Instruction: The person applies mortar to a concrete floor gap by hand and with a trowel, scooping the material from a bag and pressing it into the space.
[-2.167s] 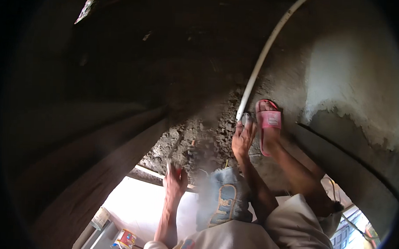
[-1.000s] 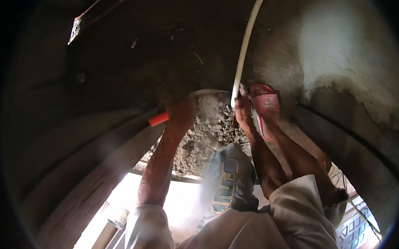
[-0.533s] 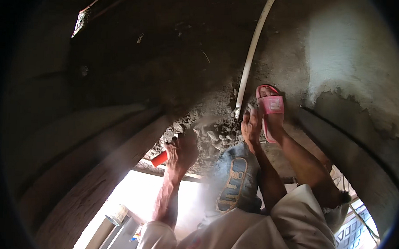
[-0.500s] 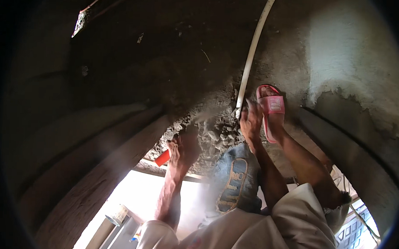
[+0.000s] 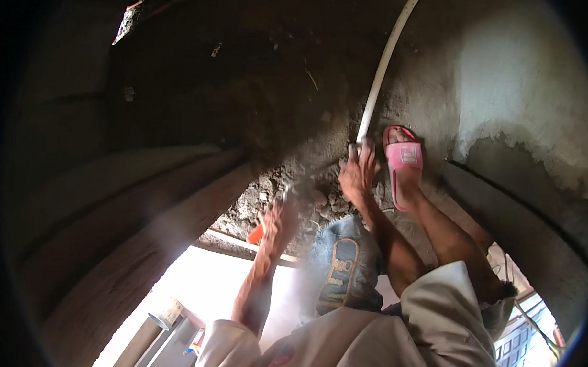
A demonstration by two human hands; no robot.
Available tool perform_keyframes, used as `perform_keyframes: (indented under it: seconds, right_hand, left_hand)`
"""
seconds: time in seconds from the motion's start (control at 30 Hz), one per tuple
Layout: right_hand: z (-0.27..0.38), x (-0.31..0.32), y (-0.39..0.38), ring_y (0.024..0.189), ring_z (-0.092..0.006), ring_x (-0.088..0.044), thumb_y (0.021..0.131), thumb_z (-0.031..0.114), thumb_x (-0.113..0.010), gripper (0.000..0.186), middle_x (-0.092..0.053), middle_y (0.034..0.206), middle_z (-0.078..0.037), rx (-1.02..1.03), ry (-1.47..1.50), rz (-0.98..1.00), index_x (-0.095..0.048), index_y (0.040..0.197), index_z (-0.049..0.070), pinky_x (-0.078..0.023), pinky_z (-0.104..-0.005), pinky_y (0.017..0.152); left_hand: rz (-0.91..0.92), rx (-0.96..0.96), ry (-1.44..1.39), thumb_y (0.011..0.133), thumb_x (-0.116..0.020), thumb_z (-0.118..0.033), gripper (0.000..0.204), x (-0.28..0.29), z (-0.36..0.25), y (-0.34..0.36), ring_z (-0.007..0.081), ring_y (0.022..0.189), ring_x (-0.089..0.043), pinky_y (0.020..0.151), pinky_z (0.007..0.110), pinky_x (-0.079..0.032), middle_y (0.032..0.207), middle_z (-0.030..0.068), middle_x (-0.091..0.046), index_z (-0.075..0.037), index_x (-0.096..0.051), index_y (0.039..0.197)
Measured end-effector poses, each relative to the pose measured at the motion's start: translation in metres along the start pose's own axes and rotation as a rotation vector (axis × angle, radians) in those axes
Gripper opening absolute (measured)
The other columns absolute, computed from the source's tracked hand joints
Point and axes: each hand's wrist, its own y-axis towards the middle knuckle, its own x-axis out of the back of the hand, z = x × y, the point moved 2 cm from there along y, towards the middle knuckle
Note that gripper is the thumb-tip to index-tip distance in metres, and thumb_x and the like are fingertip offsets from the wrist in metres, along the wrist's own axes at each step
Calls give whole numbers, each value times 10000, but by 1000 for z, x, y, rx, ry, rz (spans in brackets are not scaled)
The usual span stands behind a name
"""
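Note:
My left hand [image 5: 272,223] is closed on a red-handled tool [image 5: 256,233], its grey working end blurred among broken rubble [image 5: 255,196] on the dark ground. To the upper right, my right hand [image 5: 358,169] has its fingers curled over the lower end of a white pipe [image 5: 390,54], hiding that end. Just right of this hand is my foot in a pink slide sandal [image 5: 404,155]. My denim-covered knee [image 5: 343,263] lies below and between the hands.
A grey wall [image 5: 517,94] with rough patches rises at the right. Dark curved ledges [image 5: 125,210] flank the left. Beyond the bright lower opening are a pale container [image 5: 165,311] and cables [image 5: 535,324].
Since half a second ago my left hand has shifted slightly right with the tool. My right hand has moved up and left onto the pipe's end. The view has shifted slightly.

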Motion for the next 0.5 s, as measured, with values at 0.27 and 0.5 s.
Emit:
perform_keyframes:
  seconds: [0.27,0.5]
  right_hand:
    - [0,-4,-42,1402,-350,-310,817,233,-670,595,-402,1438,-177,-65,207,31,-460,1354,88,-313,-505,1071]
    - [30,-25,-52,1181,-387,-487,942,352,-548,514,-533,1258,-194,148,114,77,-462,1364,70,-361,-529,1009]
  left_hand:
    - [-99,83,-288,883,-509,-150,162,53,-16,-15,471,737,-622,642,559,-485,829,270,-635,-55,-538,1011]
    - [-550,3,-301,855,-570,-162,323,108,-27,198,469,892,-620,777,537,-490,881,287,-636,46,-562,1102]
